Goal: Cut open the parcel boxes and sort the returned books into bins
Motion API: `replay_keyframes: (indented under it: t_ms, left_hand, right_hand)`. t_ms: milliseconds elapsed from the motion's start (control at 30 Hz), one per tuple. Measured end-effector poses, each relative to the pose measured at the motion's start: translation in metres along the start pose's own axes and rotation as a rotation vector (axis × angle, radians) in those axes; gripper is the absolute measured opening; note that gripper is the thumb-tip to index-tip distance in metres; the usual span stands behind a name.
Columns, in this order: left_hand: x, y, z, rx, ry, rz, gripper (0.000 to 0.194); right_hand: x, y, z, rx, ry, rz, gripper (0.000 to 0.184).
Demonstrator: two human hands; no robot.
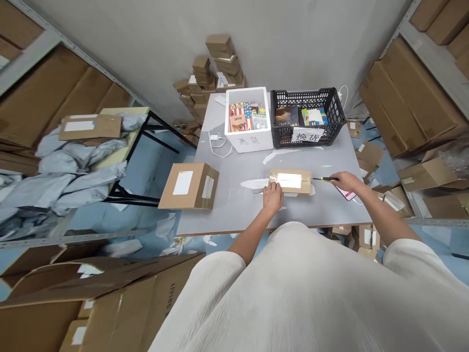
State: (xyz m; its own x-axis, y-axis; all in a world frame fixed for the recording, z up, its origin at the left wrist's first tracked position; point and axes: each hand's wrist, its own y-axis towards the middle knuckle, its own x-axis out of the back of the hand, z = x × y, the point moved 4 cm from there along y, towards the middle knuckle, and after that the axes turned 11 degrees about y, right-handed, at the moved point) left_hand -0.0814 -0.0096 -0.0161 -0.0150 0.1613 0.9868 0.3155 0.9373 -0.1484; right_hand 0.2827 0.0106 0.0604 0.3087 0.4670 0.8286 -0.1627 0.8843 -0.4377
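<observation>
A small taped cardboard box (306, 187) with a white label (289, 180) lies on the grey table (234, 215) in front of me. My left hand (273, 196) rests on the box's near left corner, fingers pressed against it. To the right, my right hand (343, 181) is closed around a utility knife (325, 179) with a dark and yellow handle. Its thin blade points left, at the right end of the box; whether it touches the cardboard I cannot tell. A pink-and-white phone-like object (346, 193) lies partly under my right forearm.
Behind the box stand a white bin (249, 143) of books and a black crate (308, 132) with books. A larger carton (188, 186) sits at the table's left edge. Grey parcels (62, 181) cover a side table; an open carton (128, 308) stands at lower left.
</observation>
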Motion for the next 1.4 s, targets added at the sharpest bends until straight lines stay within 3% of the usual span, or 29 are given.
replay_keyframes:
  t_ms: [100, 200, 300, 467, 633, 800, 933, 1100, 1300, 1400]
  left_hand:
    - [0.005, 0.013, -0.012, -0.018, 0.025, -0.035, 0.057]
    - [0.01, 0.033, -0.033, -0.164, 0.032, -0.023, 0.056]
    - [0.013, 0.057, -0.051, -0.274, 0.063, 0.09, 0.063]
    - [0.011, 0.084, -0.059, -0.293, 0.145, 0.204, 0.062]
    - [0.004, 0.079, -0.057, -0.304, 0.156, 0.153, 0.062]
    - [0.002, 0.067, -0.056, -0.297, 0.123, 0.118, 0.064]
    - [0.004, 0.063, -0.055, -0.306, 0.117, 0.111, 0.064]
    - [0.003, 0.061, -0.052, -0.29, 0.098, 0.1, 0.063]
    - [0.001, 0.063, -0.051, -0.26, 0.06, 0.12, 0.063]
    - [0.001, 0.064, -0.051, -0.262, 0.065, 0.127, 0.064]
  right_hand:
    - [-0.002, -0.007, -0.014, 0.027, 0.135, -0.083, 0.042]
    - [-0.016, -0.012, -0.018, 0.044, 0.232, -0.103, 0.041]
    - [-0.03, -0.013, -0.015, 0.031, 0.266, -0.107, 0.041]
    - [-0.042, -0.011, -0.009, 0.003, 0.314, -0.104, 0.044]
    - [-0.046, -0.005, -0.013, -0.018, 0.311, -0.112, 0.044]
    - [-0.046, 0.007, -0.016, 0.028, 0.288, -0.037, 0.041]
    - [-0.041, 0.024, -0.011, 0.036, 0.17, 0.046, 0.042]
    - [-0.036, 0.047, -0.002, 0.103, 0.042, 0.046, 0.046]
    - [-0.057, 0.043, -0.019, 0.057, 0.386, 0.212, 0.045]
    - [-0.07, 0.033, -0.03, 0.047, 0.539, 0.224, 0.049]
